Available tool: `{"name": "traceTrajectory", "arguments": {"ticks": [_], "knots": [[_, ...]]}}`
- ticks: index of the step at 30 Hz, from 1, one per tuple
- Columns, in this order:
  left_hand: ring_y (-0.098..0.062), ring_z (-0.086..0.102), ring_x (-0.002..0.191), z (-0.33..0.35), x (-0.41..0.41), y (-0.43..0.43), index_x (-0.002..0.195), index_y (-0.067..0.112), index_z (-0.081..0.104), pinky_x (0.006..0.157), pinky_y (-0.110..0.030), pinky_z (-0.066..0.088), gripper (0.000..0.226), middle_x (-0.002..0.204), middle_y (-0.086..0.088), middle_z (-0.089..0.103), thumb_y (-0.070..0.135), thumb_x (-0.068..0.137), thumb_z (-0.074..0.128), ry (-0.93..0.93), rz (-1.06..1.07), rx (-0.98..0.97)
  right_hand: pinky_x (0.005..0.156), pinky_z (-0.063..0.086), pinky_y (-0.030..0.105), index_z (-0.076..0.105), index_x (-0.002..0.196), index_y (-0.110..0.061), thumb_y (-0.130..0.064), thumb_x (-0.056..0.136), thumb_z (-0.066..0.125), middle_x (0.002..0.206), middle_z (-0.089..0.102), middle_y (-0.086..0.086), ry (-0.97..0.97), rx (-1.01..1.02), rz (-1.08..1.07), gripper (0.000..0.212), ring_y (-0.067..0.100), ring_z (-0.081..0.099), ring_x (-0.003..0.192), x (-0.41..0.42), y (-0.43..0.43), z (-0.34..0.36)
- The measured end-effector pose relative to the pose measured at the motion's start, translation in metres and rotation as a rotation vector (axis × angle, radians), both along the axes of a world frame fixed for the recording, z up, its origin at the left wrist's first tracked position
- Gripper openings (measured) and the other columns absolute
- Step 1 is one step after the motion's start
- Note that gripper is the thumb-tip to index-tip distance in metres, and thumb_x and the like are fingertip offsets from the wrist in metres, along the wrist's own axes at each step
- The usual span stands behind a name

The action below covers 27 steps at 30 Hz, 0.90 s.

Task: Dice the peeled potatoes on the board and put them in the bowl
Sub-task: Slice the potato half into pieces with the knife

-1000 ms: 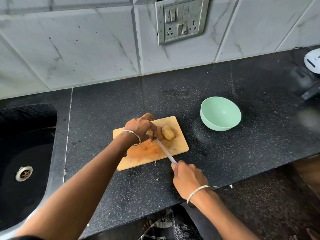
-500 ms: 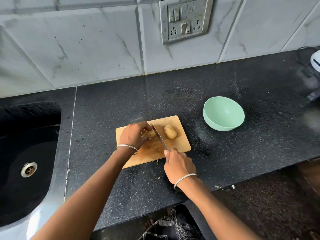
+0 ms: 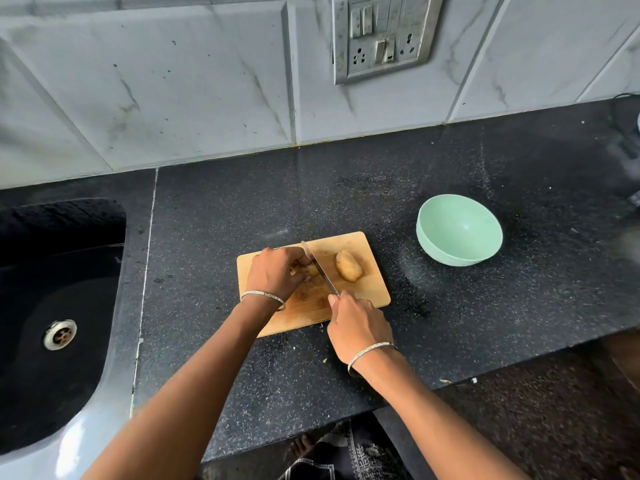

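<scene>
A home kitchen: black granite counter (image 3: 346,188), sink (image 3: 59,306), tiled wall (image 3: 173,81) with switch socket (image 3: 382,36).

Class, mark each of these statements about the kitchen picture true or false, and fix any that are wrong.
1. The bowl holds diced potato. False: nothing shows in it.
2. The right hand holds the knife. True.
3. A whole potato lies on the board, right of the blade. True.
4. The bowl stands on the board. False: it stands on the counter, to the right of the board.
5. The left hand steadies a potato piece beside the blade. True.
6. The sink is right of the board. False: it is at the left.
</scene>
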<state>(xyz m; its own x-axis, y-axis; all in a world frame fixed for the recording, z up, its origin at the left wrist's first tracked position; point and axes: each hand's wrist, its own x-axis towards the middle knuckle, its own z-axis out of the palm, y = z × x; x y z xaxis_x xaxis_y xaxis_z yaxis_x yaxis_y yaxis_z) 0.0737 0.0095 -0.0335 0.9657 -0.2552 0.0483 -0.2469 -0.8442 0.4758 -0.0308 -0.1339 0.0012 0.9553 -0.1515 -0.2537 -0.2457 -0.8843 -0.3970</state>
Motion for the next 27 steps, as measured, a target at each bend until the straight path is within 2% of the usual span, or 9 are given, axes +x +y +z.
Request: {"name": "traceTrajectory", "arguments": {"ticks": [9, 12, 14, 17, 21, 24, 27], "knots": [[-0.011, 0.069, 0.085, 0.0, 0.004, 0.003, 0.088, 0.028, 0.073, 0.077, -0.031, 0.054, 0.024, 0.085, 0.011, 0.074, 0.028, 0.066, 0.084, 0.024, 0.003, -0.034, 0.069, 0.04, 0.035, 0.056, 0.112, -0.013, -0.037, 0.105, 0.03, 0.112, 0.062, 0.012, 0.084, 0.026, -0.05, 0.036, 0.034, 0.06, 0.103, 0.014, 0.015, -0.007], [-0.012, 0.068, 0.086, 0.004, 0.003, 0.003, 0.091, 0.03, 0.066, 0.074, -0.031, 0.053, 0.027, 0.087, 0.012, 0.072, 0.025, 0.069, 0.08, 0.028, -0.034, -0.009, 0.069, 0.039, 0.035, 0.056, 0.113, -0.012, -0.037, 0.105, 0.03, 0.114, 0.062, 0.013, 0.092, 0.015, -0.051, 0.037, 0.034, 0.06, 0.105, 0.018, 0.017, -0.009], [-0.016, 0.065, 0.084, 0.007, 0.002, -0.001, 0.1, 0.034, 0.054, 0.067, -0.032, 0.052, 0.035, 0.1, 0.011, 0.065, 0.022, 0.075, 0.074, -0.005, -0.109, 0.075, 0.068, 0.039, 0.034, 0.057, 0.114, -0.012, -0.037, 0.105, 0.03, 0.113, 0.062, 0.013, 0.095, 0.01, -0.052, 0.038, 0.034, 0.059, 0.105, 0.017, 0.015, -0.008], [-0.022, 0.061, 0.079, 0.013, 0.005, -0.007, 0.112, 0.043, 0.043, 0.06, -0.039, 0.056, 0.05, 0.124, 0.005, 0.04, 0.014, 0.08, 0.068, -0.058, -0.218, 0.266, 0.069, 0.039, 0.034, 0.058, 0.115, -0.012, -0.035, 0.104, 0.034, 0.115, 0.062, 0.013, 0.12, 0.001, -0.049, 0.035, 0.033, 0.059, 0.107, 0.017, 0.015, -0.006], [-0.024, 0.063, 0.086, 0.026, 0.015, -0.011, 0.106, 0.049, 0.056, 0.066, -0.04, 0.057, 0.045, 0.139, 0.006, 0.025, 0.011, 0.084, 0.065, -0.017, -0.35, 0.429, 0.074, 0.041, 0.036, 0.057, 0.117, -0.011, -0.032, 0.103, 0.036, 0.119, 0.059, 0.013, 0.155, 0.004, -0.029, 0.033, 0.033, 0.057, 0.111, 0.017, 0.014, -0.003], [-0.025, 0.063, 0.092, 0.035, 0.02, -0.016, 0.103, 0.048, 0.063, 0.068, -0.037, 0.055, 0.034, 0.144, 0.009, 0.024, 0.021, 0.084, 0.069, 0.04, -0.38, 0.505, 0.074, 0.04, 0.036, 0.058, 0.114, -0.011, -0.038, 0.104, 0.03, 0.118, 0.059, 0.014, 0.15, -0.002, -0.027, 0.04, 0.033, 0.057, 0.11, 0.017, 0.016, -0.003], [-0.024, 0.062, 0.096, 0.038, 0.023, -0.02, 0.099, 0.048, 0.065, 0.068, -0.035, 0.054, 0.031, 0.145, 0.01, 0.027, 0.024, 0.082, 0.072, 0.062, -0.378, 0.52, 0.078, 0.045, 0.038, 0.059, 0.114, -0.011, -0.039, 0.104, 0.031, 0.117, 0.06, 0.014, 0.155, -0.006, -0.031, 0.04, 0.033, 0.058, 0.109, 0.014, 0.016, -0.005]]}}
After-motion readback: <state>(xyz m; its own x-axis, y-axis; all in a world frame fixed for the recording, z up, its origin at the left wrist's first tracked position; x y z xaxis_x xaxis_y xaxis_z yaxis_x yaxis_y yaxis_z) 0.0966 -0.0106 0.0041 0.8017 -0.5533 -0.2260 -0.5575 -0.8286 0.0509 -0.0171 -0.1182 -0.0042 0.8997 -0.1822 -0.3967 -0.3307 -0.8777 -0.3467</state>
